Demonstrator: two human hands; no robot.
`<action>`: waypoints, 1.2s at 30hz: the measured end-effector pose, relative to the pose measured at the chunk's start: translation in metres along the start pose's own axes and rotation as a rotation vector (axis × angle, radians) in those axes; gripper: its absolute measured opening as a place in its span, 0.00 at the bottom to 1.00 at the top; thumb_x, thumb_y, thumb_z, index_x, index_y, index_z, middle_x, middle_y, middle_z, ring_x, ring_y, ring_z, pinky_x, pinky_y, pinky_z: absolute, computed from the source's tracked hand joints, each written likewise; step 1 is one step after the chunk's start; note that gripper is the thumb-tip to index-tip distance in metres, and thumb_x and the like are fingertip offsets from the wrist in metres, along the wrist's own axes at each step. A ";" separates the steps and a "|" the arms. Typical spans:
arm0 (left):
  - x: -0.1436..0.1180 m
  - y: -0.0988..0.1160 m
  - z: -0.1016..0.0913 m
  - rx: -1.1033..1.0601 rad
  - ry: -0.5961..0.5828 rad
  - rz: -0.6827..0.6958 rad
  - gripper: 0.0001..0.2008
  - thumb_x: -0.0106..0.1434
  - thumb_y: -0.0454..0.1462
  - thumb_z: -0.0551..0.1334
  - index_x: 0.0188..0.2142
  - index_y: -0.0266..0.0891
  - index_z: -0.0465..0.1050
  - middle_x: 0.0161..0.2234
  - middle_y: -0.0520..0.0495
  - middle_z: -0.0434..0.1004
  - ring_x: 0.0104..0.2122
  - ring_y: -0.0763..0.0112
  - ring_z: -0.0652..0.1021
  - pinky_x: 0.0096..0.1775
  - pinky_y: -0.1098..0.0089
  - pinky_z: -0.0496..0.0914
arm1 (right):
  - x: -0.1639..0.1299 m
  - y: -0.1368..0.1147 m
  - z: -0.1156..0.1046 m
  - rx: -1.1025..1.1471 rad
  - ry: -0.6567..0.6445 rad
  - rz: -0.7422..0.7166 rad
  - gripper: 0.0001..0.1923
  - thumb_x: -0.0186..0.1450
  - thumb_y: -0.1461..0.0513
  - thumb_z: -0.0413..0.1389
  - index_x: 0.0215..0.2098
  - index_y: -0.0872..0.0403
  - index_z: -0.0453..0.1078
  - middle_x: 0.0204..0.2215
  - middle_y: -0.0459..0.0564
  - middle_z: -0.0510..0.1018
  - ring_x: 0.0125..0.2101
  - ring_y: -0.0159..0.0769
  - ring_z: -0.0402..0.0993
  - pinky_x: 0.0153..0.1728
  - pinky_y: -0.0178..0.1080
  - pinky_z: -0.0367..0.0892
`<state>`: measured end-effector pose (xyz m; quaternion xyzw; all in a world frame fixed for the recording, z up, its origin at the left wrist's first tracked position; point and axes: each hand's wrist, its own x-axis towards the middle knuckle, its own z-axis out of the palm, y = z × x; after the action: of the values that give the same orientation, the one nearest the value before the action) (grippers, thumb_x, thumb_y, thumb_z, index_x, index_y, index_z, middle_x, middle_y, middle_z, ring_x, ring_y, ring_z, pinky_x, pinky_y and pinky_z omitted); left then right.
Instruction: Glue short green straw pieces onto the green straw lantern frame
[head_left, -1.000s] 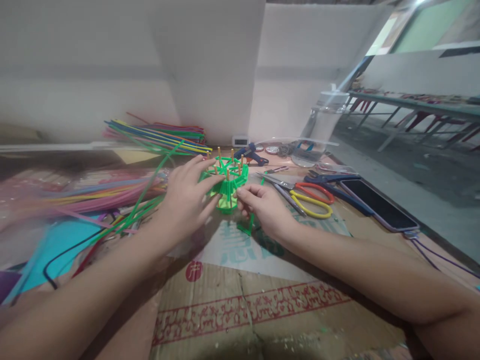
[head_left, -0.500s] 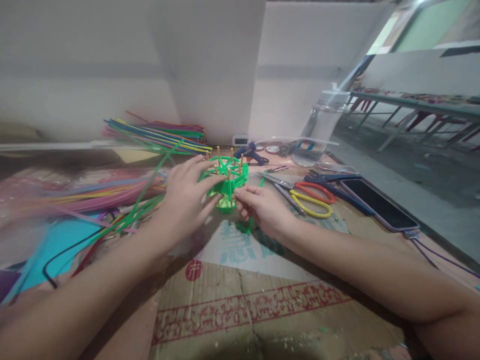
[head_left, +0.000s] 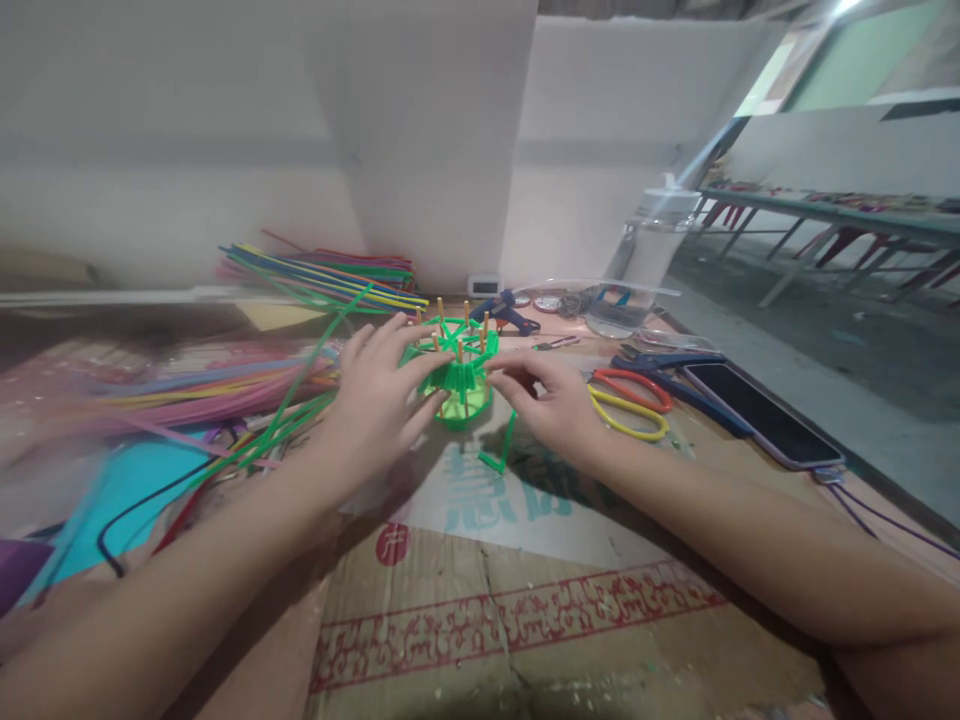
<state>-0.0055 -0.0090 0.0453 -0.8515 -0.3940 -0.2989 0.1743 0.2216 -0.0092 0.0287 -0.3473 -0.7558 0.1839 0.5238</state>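
Note:
A small round frame of green pipe cleaner (head_left: 459,376) with several upright wooden sticks (head_left: 460,350) stands in the middle of the worktop. Its base is a pale green disc (head_left: 454,408). My left hand (head_left: 382,385) grips the frame's left and front side, thumb low and fingers above. At its right edge, my right hand (head_left: 547,400) has thumb and forefinger closed in a pinch on green pipe cleaner; the pinched part is mostly hidden. Below that hand a bent green pipe cleaner end (head_left: 501,462) shows over the printed paper.
Scissors with red and yellow handles (head_left: 630,412), blue-handled pliers (head_left: 705,395) and a phone (head_left: 765,415) lie at right. Behind are a glue gun (head_left: 506,312) and a water bottle (head_left: 645,260). Bundles of coloured pipe cleaners (head_left: 322,280) lie at left.
My right hand has shifted slightly right and up along the frame's right edge, its fingers now more arched. The left hand keeps its hold. The view has tilted slightly.

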 end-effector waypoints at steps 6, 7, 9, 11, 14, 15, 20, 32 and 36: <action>0.000 0.001 0.001 -0.007 0.007 0.021 0.17 0.68 0.41 0.61 0.54 0.41 0.72 0.60 0.37 0.71 0.65 0.46 0.65 0.64 0.42 0.54 | 0.006 0.009 -0.008 -0.301 -0.060 -0.477 0.11 0.72 0.65 0.54 0.46 0.53 0.78 0.28 0.48 0.75 0.28 0.33 0.68 0.30 0.37 0.66; 0.000 0.002 0.001 -0.008 0.003 0.022 0.16 0.68 0.41 0.61 0.54 0.41 0.72 0.60 0.37 0.71 0.65 0.47 0.66 0.64 0.42 0.54 | 0.006 0.010 -0.008 -0.306 -0.058 -0.511 0.11 0.71 0.65 0.54 0.46 0.53 0.78 0.27 0.48 0.75 0.28 0.33 0.68 0.30 0.37 0.66; 0.000 0.002 0.000 -0.010 -0.004 0.018 0.16 0.69 0.40 0.61 0.54 0.41 0.72 0.59 0.38 0.71 0.64 0.47 0.67 0.64 0.42 0.54 | 0.005 0.011 -0.007 -0.301 -0.030 -0.508 0.11 0.71 0.66 0.54 0.46 0.54 0.78 0.26 0.47 0.74 0.27 0.33 0.68 0.29 0.36 0.65; 0.000 0.003 -0.001 -0.012 -0.009 0.014 0.16 0.69 0.39 0.61 0.54 0.40 0.72 0.59 0.37 0.71 0.63 0.47 0.68 0.64 0.42 0.54 | 0.005 0.010 -0.007 -0.285 0.019 -0.456 0.10 0.71 0.66 0.55 0.46 0.53 0.78 0.26 0.47 0.74 0.27 0.33 0.68 0.29 0.36 0.66; 0.000 0.003 -0.001 -0.017 -0.017 0.010 0.16 0.68 0.40 0.61 0.55 0.41 0.72 0.60 0.38 0.71 0.63 0.48 0.67 0.65 0.42 0.54 | 0.005 0.009 -0.007 -0.293 0.037 -0.458 0.09 0.71 0.66 0.55 0.44 0.53 0.78 0.26 0.47 0.74 0.28 0.33 0.69 0.29 0.37 0.66; -0.001 0.002 -0.001 -0.018 -0.018 0.010 0.16 0.69 0.40 0.61 0.55 0.41 0.72 0.60 0.38 0.71 0.63 0.49 0.67 0.65 0.42 0.54 | 0.005 0.010 -0.007 -0.306 0.022 -0.482 0.10 0.71 0.66 0.55 0.44 0.53 0.78 0.27 0.47 0.74 0.28 0.34 0.69 0.29 0.37 0.66; -0.001 0.002 0.000 -0.019 -0.013 0.014 0.16 0.69 0.40 0.61 0.54 0.41 0.72 0.59 0.38 0.72 0.63 0.48 0.67 0.64 0.41 0.54 | 0.005 0.013 -0.006 -0.346 -0.025 -0.546 0.12 0.70 0.68 0.54 0.47 0.54 0.78 0.28 0.49 0.74 0.29 0.33 0.69 0.29 0.36 0.65; -0.001 0.000 0.002 -0.028 -0.003 0.040 0.16 0.69 0.39 0.61 0.54 0.41 0.72 0.57 0.39 0.73 0.63 0.48 0.67 0.64 0.42 0.56 | 0.004 0.006 -0.007 -0.313 -0.052 -0.417 0.13 0.73 0.65 0.51 0.49 0.52 0.76 0.30 0.49 0.76 0.31 0.35 0.70 0.34 0.38 0.67; -0.001 -0.001 0.002 -0.027 -0.002 0.043 0.16 0.69 0.39 0.61 0.55 0.41 0.72 0.58 0.38 0.73 0.63 0.48 0.67 0.64 0.42 0.57 | 0.003 0.005 -0.006 -0.277 -0.086 -0.381 0.12 0.73 0.65 0.51 0.48 0.51 0.76 0.29 0.48 0.75 0.30 0.34 0.69 0.33 0.38 0.66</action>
<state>-0.0060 -0.0077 0.0433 -0.8623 -0.3719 -0.2995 0.1688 0.2279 -0.0044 0.0301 -0.2588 -0.8472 -0.0092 0.4639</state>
